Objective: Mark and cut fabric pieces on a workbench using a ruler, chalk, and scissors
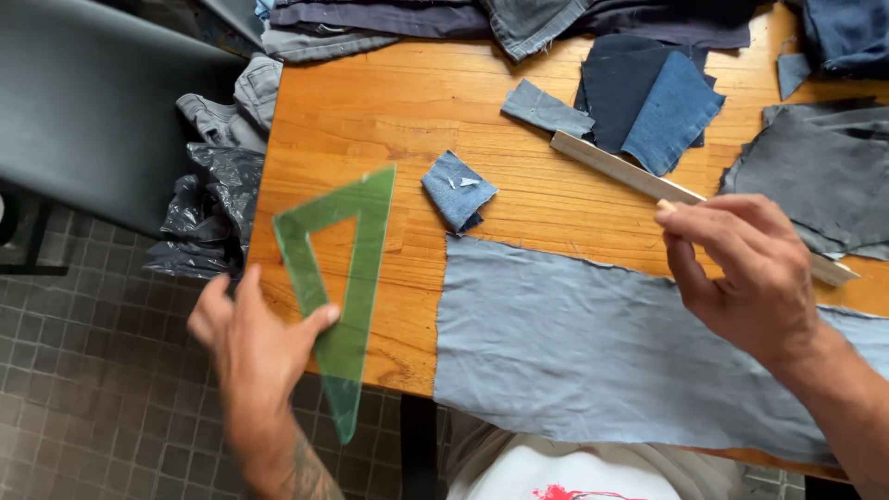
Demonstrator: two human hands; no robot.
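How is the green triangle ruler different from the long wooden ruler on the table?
The green triangle ruler is see-through plastic with an open middle; the wooden ruler is a solid, pale, straight strip. The triangle ruler is held up in the left hand at the table edge; the wooden ruler lies flat on the table, partly under denim pieces and behind the right hand. Both have straight edges.

Wooden table (370, 102) under denim pieces (593, 343), ruler (630, 171)
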